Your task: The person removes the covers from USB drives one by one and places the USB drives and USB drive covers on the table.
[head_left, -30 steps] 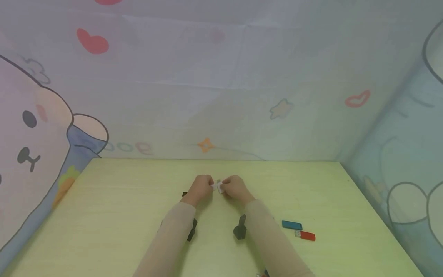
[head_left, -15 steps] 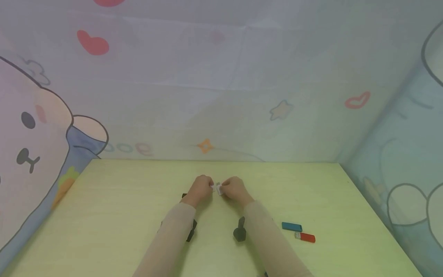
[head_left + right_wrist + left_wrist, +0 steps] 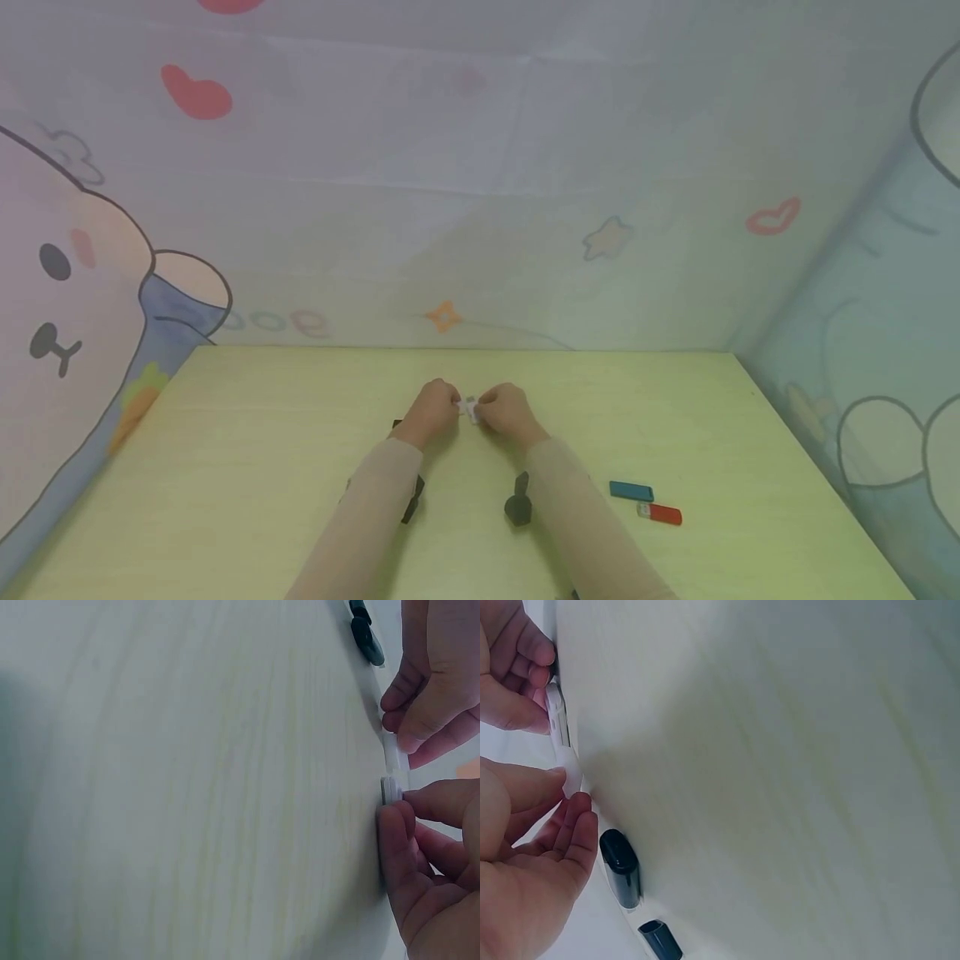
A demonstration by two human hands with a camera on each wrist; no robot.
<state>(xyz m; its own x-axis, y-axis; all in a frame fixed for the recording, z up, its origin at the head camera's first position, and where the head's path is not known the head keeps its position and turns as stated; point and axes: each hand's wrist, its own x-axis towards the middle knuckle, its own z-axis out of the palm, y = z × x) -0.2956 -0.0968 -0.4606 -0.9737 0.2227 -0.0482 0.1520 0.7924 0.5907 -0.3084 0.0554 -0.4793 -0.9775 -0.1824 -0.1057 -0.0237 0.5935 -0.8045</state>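
Your hands are over a pale yellow-green tabletop [image 3: 255, 483] with faint wood grain. Behind it hangs a printed cloth backdrop [image 3: 375, 133], with hearts, stars and a cartoon animal on your left; a second printed cloth [image 3: 862, 333] closes the right side.

Your left hand [image 3: 433, 411] pinches a small white cap-like piece [image 3: 571, 769] between thumb and fingertips. Your right hand [image 3: 510, 411] pinches a white stick [image 3: 471, 410], shaped like a USB stick, its other fingers curled. The two white pieces are end to end between your hands, just above the tabletop or on it; you cannot tell which, nor whether they touch.

Compared with a second ago, both grips are the same and the white stick sits only slightly further left in the head view. The view has tilted a little, so the dark thing at the bottom edge [image 3: 576, 595] shows only its tip, where more showed earlier. The blue piece [image 3: 632, 491] and the red USB stick [image 3: 660, 513] lie where they did, right of your right forearm.

The far edge of the tabletop runs just beyond your hands. Wide stretches of surface reach to the left and right edges. Close by your left hand lie a dark stick [image 3: 622, 870] and a short dark cap [image 3: 661, 941], so room is tighter there.
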